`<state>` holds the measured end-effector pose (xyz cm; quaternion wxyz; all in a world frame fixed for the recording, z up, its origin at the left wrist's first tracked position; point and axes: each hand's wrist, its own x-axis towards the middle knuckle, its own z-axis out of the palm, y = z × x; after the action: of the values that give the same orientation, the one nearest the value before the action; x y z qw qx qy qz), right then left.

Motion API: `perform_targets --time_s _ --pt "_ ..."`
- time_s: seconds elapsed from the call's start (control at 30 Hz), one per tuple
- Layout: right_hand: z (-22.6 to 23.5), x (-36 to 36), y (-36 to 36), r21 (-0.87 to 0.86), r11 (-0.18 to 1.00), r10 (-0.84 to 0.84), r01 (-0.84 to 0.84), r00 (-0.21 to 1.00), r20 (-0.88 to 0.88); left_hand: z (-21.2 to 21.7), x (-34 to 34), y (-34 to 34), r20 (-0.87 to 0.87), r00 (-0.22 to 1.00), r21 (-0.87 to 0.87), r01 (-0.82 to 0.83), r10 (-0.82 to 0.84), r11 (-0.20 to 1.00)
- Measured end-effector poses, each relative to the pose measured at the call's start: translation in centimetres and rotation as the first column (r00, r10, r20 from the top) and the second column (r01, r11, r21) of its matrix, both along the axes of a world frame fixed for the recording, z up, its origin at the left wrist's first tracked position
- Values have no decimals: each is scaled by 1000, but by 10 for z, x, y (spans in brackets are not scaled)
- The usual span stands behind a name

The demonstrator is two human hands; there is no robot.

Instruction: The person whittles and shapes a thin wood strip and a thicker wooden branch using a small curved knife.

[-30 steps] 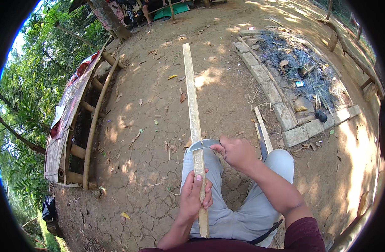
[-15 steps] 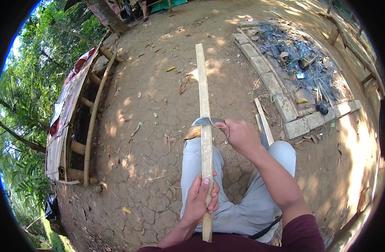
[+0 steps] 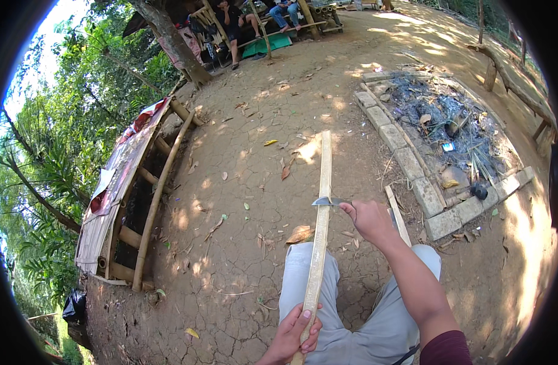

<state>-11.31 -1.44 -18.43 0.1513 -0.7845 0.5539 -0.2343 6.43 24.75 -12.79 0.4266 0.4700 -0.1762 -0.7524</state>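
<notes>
Our left hand [image 3: 291, 337] wraps the wooden strip [image 3: 319, 252] | our right hand [image 3: 371, 221], one o'clock from it, clutches the knife [image 3: 333, 201] | knife could skid if our hold slackens

Metal blade [image 3: 338, 201], matt wooden strip [image 3: 319, 248]

My left hand [image 3: 298, 331] low in view near the lower edge, fingers [image 3: 314, 338] curled in a closed grip, thumb [image 3: 306, 314] pointing forward, my right hand [image 3: 373, 222] farther out and higher, fisted, its thumb [image 3: 348, 210] toward the left, right forearm [image 3: 412, 274] slanting up-left from the lower right.
</notes>
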Motion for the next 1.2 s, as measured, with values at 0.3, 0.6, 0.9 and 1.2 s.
perform_targets --time_s 0.3,0.6,0.9,1.2 --pt "1 14 -36 86 996 24 -19 998 -57 -5 -4 10 23 993 -43 -116 117 992" --pt "-4 2 -73 92 992 -76 83 994 -77 -2 -1 13 51 997 -53 -59 62 997" --pt "-14 -26 -104 171 964 -184 206 973 -139 -5 -7 21 47 999 57 -5 3 998" --pt "-30 -34 -114 316 921 -178 227 968 -174 -20 -1 32 67 997 165 13 -24 986"
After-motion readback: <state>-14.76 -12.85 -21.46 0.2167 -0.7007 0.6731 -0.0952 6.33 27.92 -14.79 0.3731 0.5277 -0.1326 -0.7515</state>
